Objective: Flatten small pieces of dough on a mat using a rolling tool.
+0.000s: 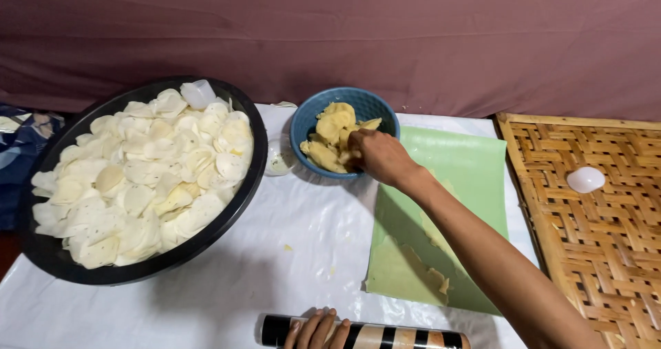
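One head-worn view looks steeply down and forward from above the near edge of the white table [275,252], close in, facing the maroon cloth [413,32] hung behind the table.

**Counts on the table**

One blue plastic basket-bowl [344,111] holds several yellow dough lumps [334,132]. One wide black round tray [256,157] carries pale flat dough discs [148,177], too many to count. There is one green plastic sheet [465,177], one striped black-and-tan rolling pin [385,336], one woven bamboo tray [599,245], and one small white dome-shaped object [585,179].
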